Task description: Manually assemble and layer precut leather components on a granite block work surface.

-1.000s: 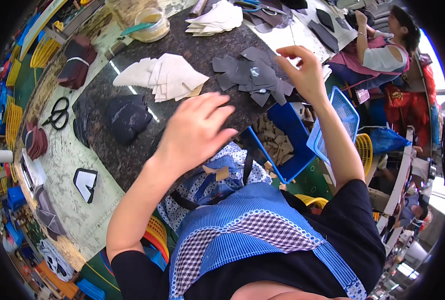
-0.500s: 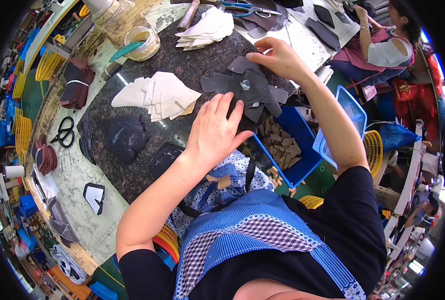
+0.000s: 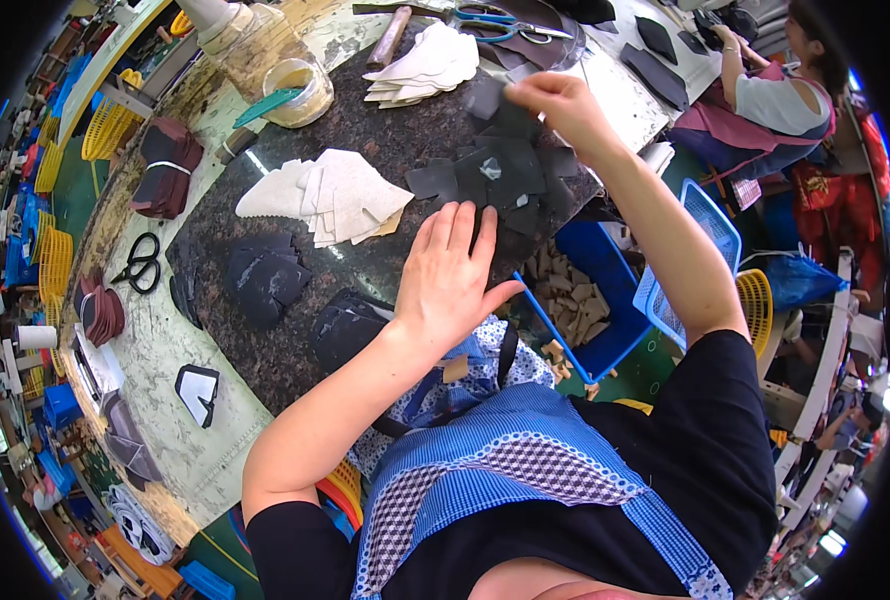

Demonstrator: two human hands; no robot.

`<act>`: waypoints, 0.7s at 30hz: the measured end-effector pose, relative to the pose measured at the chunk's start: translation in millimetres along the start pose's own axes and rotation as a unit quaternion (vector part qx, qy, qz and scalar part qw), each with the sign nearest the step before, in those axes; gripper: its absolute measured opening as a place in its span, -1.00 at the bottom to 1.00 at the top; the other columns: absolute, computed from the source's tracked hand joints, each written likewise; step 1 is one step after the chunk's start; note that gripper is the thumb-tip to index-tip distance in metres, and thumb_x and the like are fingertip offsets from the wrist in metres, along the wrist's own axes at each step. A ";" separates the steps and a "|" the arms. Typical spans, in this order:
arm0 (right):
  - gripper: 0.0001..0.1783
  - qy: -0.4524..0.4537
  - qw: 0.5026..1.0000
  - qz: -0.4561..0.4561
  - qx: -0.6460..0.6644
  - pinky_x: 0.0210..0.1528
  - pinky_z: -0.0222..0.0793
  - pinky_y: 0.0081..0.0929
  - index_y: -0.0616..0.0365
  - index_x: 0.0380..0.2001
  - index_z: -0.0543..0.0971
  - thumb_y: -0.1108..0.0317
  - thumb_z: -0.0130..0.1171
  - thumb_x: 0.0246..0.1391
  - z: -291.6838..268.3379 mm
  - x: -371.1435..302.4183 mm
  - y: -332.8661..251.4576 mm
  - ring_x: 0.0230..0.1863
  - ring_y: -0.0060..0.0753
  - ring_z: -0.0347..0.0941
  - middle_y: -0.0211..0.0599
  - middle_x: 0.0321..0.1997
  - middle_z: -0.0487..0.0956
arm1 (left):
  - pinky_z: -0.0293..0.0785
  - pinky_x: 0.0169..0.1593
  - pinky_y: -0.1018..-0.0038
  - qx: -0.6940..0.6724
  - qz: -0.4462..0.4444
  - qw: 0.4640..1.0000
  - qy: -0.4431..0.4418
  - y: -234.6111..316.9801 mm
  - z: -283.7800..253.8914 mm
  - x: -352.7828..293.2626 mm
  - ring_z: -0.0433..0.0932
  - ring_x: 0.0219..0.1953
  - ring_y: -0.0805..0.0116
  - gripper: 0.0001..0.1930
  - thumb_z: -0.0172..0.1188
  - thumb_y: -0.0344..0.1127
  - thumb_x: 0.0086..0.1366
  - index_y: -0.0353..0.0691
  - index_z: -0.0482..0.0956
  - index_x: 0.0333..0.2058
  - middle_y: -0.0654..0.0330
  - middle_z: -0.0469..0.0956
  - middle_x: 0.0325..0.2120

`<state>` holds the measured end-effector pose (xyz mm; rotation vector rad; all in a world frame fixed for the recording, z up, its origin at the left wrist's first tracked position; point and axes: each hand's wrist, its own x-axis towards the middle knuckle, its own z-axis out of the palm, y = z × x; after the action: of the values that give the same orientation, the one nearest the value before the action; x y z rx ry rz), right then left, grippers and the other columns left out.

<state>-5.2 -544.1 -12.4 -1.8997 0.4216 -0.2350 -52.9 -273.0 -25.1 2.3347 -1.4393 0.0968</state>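
Note:
Between the fingertips of my right hand (image 3: 557, 112) is one dark leather piece (image 3: 484, 99), pinched at its corner and held just past the far edge of a loose pile of dark leather pieces (image 3: 505, 165). The pile spreads over a speckled stone slab (image 3: 265, 370). My left hand (image 3: 448, 265) lies palm down at the near side of this pile, fingers stretched out, holding nothing. To its left are fanned cream fabric pieces (image 3: 340, 195), with a stack of black pieces (image 3: 268, 285) nearer me. Another black stack (image 3: 350, 325) is partly hidden by my left wrist.
Beyond stand a glue pot (image 3: 300, 95) with a green spatula, a hammer (image 3: 391, 38), more cream pieces (image 3: 425, 62) and blue-handled scissors (image 3: 510, 22). Black scissors (image 3: 141, 264) lie at left. A blue bin (image 3: 605, 300) of scraps sits below right; a person (image 3: 765, 100) works at far right.
My right hand has drawn the dark piece away from the pile, toward the far side. My left hand stays by the pile's near edge, its fingers closer together. The whole view has shifted slightly.

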 end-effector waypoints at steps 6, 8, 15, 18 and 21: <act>-0.79 0.062 0.977 0.010 0.201 -0.32 0.35 -0.72 0.08 -0.29 0.70 0.18 0.30 0.26 -35.0 15.0 1.8 -0.43 -0.77 0.40 -0.58 -0.39 0.61 | 0.32 0.29 0.09 -0.097 -0.018 0.995 0.015 -8.6 -9.9 4.0 0.40 0.21 -0.14 -0.20 0.34 0.11 0.23 -0.36 0.32 0.25 -0.19 0.42 0.12; -0.77 0.021 0.983 -0.054 0.174 -0.32 0.35 -0.72 0.10 -0.28 0.69 0.17 0.28 0.28 -18.9 -9.8 -27.9 -0.41 -0.79 0.42 -0.59 -0.38 0.62 | 0.42 0.24 0.16 -0.263 -0.130 0.955 0.035 -22.0 -34.6 8.1 0.52 0.14 -0.04 -0.33 0.34 -0.06 0.30 -0.33 0.31 0.23 -0.15 0.50 0.08; -0.73 -0.112 0.976 -0.077 0.170 -0.37 0.26 -0.71 0.15 -0.24 0.68 0.14 0.27 0.28 49.5 -78.5 -82.4 -0.43 -0.82 0.37 -0.62 -0.43 0.59 | 0.58 -0.09 0.53 -0.630 -0.242 0.733 0.084 -32.1 -76.0 15.2 0.63 -0.18 0.50 -0.52 0.44 -0.36 0.23 -0.36 0.49 0.07 0.15 0.67 -0.17; -0.75 -0.093 0.976 -0.077 0.184 -0.38 0.26 -0.72 0.16 -0.28 0.68 0.18 0.29 0.27 72.6 -89.8 -78.8 -0.44 -0.82 0.34 -0.61 -0.44 0.58 | 0.56 -0.26 0.59 -0.627 -0.261 0.731 0.064 -34.4 -78.8 -1.0 0.63 -0.34 0.55 -0.74 0.47 -0.40 0.19 -0.31 0.68 -0.16 0.24 0.71 -0.34; -0.78 -0.088 0.962 -0.050 0.254 -0.38 0.27 -0.73 0.21 -0.30 0.67 0.24 0.32 0.25 89.0 -100.4 -79.1 -0.45 -0.81 0.35 -0.59 -0.46 0.57 | 0.57 -0.27 0.60 -0.613 -0.270 0.743 0.012 -44.5 -92.7 -20.7 0.62 -0.35 0.61 -0.72 0.46 -0.38 0.20 -0.32 0.70 -0.12 0.27 0.71 -0.30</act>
<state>-51.3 -402.4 33.2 -1.4218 0.1243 -0.2146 -10.4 -204.3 41.7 1.4339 -0.3943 -0.7485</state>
